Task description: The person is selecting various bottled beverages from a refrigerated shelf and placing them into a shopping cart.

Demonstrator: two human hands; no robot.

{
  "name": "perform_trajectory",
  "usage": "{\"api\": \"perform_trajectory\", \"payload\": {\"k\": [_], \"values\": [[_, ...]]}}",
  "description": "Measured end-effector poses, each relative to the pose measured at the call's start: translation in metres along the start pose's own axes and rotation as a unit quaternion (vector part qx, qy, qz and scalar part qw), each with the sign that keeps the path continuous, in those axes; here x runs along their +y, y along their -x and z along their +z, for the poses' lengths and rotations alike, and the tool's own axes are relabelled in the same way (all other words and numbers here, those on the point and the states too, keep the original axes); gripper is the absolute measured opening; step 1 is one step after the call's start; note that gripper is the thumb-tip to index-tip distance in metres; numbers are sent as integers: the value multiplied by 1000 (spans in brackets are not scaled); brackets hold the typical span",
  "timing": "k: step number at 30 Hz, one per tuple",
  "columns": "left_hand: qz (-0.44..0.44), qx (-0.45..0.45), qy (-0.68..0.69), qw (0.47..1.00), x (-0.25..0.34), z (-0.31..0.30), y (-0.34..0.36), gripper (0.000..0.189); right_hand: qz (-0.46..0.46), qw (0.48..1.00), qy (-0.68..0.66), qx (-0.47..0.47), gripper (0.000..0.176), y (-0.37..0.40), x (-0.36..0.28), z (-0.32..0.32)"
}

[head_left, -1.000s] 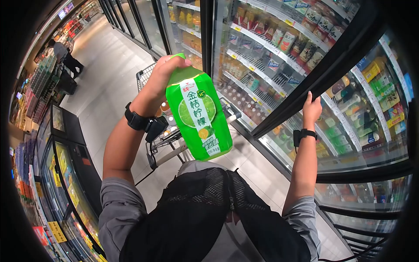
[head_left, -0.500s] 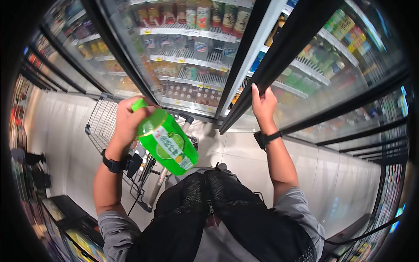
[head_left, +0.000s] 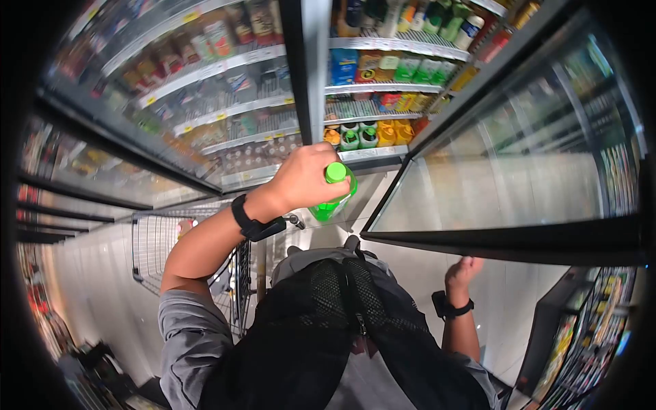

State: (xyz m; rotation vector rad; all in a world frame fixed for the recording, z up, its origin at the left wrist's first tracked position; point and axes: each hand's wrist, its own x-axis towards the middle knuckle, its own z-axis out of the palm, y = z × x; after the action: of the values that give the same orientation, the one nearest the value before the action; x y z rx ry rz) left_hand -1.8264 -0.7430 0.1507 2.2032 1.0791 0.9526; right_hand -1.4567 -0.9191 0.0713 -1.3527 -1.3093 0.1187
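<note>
My left hand (head_left: 309,176) is closed round the upper part of a green plastic bottle (head_left: 326,210) with a bright green cap. The bottle is upright, seen mostly from above, in front of the open cooler. My right hand (head_left: 462,275) is at the dark frame of the glass cooler door (head_left: 506,247), its fingers curled at the edge and partly hidden. That door stands wide open to the right. Inside the cooler, green-capped bottles (head_left: 359,139) and yellow-orange bottles (head_left: 394,131) stand on the lowest visible shelf.
A wire shopping cart (head_left: 160,242) stands on the tiled floor to my left. Closed glass doors (head_left: 205,89) with drinks behind them run along the left. A black backpack (head_left: 328,294) hangs on my chest. A display rack (head_left: 581,335) stands at the lower right.
The door has swung wide open to the right, my right hand moving back with it. My left hand has brought the bottle forward and right, turning it from tilted to upright.
</note>
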Motion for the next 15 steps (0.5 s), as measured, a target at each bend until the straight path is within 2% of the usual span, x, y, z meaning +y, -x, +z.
{"api": "perform_trajectory", "payload": {"k": [2, 3, 4, 5, 6, 8, 10, 11, 12, 14, 15], "values": [[32, -41, -8, 999, -14, 31, -16, 29, 83, 988, -102, 87, 68, 16, 17, -28], [3, -77, -20, 997, -23, 43, -24, 32, 110, 977, -157, 92, 67, 11, 11, -38], [-27, -111, -34, 993, -31, 52, -33, 34, 117, 977, -148, 103, 67, 10, 19, -47], [-32, -160, -64, 985, -39, 59, -43, 38, 99, 972, -183, 108, 62, 8, 28, -56], [-27, -171, -60, 983, -50, 68, -52, 38, 79, 966, -220, 112, 58, 2, 32, -59], [-5, -182, -114, 977, -79, 94, -67, 40, 34, 989, -81, 119, 31, -9, 33, -69], [-2, -200, -135, 970, -105, 115, -87, 45, 38, 977, -200, 69, 27, -6, 55, -97], [-34, -219, -175, 959, -114, 123, -99, 46, 63, 982, -168, 64, 27, -6, 55, -103], [-63, -235, -215, 946, -126, 133, -110, 47, 88, 979, -173, 63, 37, 0, 61, -110], [-74, -241, -232, 940, -158, 158, -126, 48, 139, 892, -423, 79, 48, -3, 62, -122], [-109, -225, -236, 939, -170, 168, -132, 47, 135, 912, -379, 84, 53, -5, 59, -126]]}}
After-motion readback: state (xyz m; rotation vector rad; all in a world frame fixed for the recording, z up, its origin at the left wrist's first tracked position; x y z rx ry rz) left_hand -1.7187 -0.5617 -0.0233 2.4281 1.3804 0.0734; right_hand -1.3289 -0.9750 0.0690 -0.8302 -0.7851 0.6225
